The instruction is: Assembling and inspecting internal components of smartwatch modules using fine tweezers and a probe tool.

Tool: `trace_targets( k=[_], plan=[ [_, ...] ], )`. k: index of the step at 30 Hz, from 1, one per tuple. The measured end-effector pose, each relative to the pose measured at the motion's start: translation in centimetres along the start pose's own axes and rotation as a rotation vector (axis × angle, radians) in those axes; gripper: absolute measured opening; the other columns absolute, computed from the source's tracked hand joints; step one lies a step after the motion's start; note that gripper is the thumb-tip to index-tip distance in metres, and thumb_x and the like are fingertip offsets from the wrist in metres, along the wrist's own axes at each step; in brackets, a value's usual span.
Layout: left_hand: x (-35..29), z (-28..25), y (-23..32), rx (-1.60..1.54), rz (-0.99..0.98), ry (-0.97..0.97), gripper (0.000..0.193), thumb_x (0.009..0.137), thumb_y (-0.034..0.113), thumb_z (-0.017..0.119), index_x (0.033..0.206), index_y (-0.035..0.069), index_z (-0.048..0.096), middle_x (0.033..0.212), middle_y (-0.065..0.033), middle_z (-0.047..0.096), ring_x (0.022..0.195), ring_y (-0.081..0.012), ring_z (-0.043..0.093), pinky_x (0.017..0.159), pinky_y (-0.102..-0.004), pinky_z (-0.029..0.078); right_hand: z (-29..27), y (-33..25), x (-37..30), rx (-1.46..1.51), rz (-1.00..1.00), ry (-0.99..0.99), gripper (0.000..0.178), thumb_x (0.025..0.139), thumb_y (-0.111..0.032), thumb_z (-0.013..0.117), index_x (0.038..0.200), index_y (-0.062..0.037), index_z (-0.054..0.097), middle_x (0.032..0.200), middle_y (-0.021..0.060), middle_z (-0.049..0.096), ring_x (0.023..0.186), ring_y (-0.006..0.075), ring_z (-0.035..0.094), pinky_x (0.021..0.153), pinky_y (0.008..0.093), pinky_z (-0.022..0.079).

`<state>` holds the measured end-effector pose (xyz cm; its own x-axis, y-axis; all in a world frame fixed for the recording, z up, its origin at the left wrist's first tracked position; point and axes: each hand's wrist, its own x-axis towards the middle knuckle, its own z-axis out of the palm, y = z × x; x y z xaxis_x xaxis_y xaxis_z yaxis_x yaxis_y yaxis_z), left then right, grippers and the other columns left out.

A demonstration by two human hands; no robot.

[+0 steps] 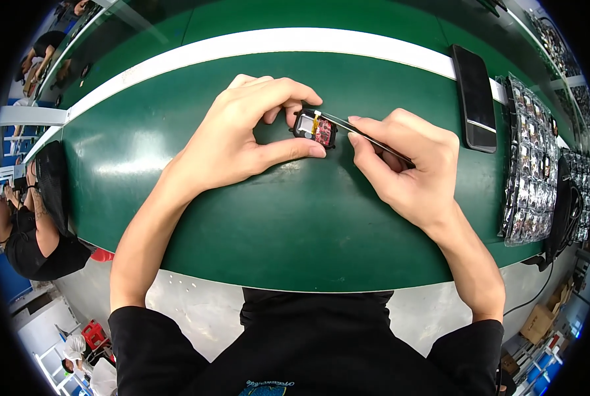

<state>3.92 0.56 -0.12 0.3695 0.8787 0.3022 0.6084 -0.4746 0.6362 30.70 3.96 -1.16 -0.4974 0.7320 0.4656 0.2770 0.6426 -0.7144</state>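
Observation:
A small black watch-like case (315, 128) lies open-backed over the green table, showing a red circuit board, a silvery part and a strip of yellow tape. Around its left side curve the thumb and fingers of my left hand (258, 125), gripping it by the edges. My right hand (410, 155) pinches thin dark tweezers (373, 140) like a pen. Their tips reach the upper edge of the case, near the yellow tape. Whether the tips clasp any part is too small to tell.
A black phone (474, 99) lies at the right, across the white strip (262, 45). Beside it stands a clear plastic tray (531, 162) with many small parts in pockets. A black bag-like item (52, 188) sits at the left edge, near a person (34, 231) in black.

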Motion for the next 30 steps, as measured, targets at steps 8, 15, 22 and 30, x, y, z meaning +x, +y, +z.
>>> trace_targets(
  k=[8, 15, 22, 30],
  plan=[
    [0.0, -0.1, -0.1, 0.007, 0.002, 0.000, 0.045, 0.077, 0.022, 0.100, 0.113, 0.007, 0.078, 0.092, -0.0016, 0.072, 0.078, -0.0186, 0.055, 0.086, -0.0350, 0.043, 0.4, 0.0, 0.2, -0.096, -0.134, 0.019, 0.026, 0.086, 0.007, 0.087, 0.111, -0.0008, 0.086, 0.069, 0.0009, 0.057, 0.051, 0.0067, 0.044, 0.048, 0.0284, 0.032],
    [0.1, -0.5, -0.3, -0.018, 0.002, -0.032, 0.046, 0.076, 0.022, 0.100, 0.114, 0.008, 0.080, 0.092, -0.0009, 0.072, 0.079, -0.0182, 0.053, 0.086, -0.0339, 0.042, 0.3, -0.1, 0.4, -0.032, -0.073, -0.018, 0.020, 0.089, 0.006, 0.085, 0.108, 0.0002, 0.086, 0.070, 0.0034, 0.062, 0.054, 0.0094, 0.052, 0.049, 0.0290, 0.038],
    [0.0, -1.4, -1.2, -0.128, -0.018, -0.132, 0.050, 0.075, 0.023, 0.101, 0.119, 0.009, 0.083, 0.099, -0.0002, 0.074, 0.083, -0.0176, 0.053, 0.088, -0.0337, 0.043, -0.6, -0.3, 0.8, 0.157, 0.125, -0.112, 0.013, 0.092, 0.004, 0.082, 0.104, 0.0034, 0.086, 0.069, 0.0054, 0.067, 0.056, 0.0078, 0.056, 0.051, 0.0283, 0.040],
    [0.1, -1.5, -0.9, -0.077, -0.005, -0.142, 0.049, 0.076, 0.024, 0.100, 0.119, 0.009, 0.083, 0.100, -0.0006, 0.074, 0.083, -0.0181, 0.053, 0.087, -0.0337, 0.043, -0.5, -0.3, 0.9, 0.158, 0.106, -0.122, 0.011, 0.091, 0.004, 0.081, 0.102, 0.0037, 0.085, 0.070, 0.0065, 0.069, 0.056, 0.0091, 0.058, 0.051, 0.0285, 0.041]
  ],
)
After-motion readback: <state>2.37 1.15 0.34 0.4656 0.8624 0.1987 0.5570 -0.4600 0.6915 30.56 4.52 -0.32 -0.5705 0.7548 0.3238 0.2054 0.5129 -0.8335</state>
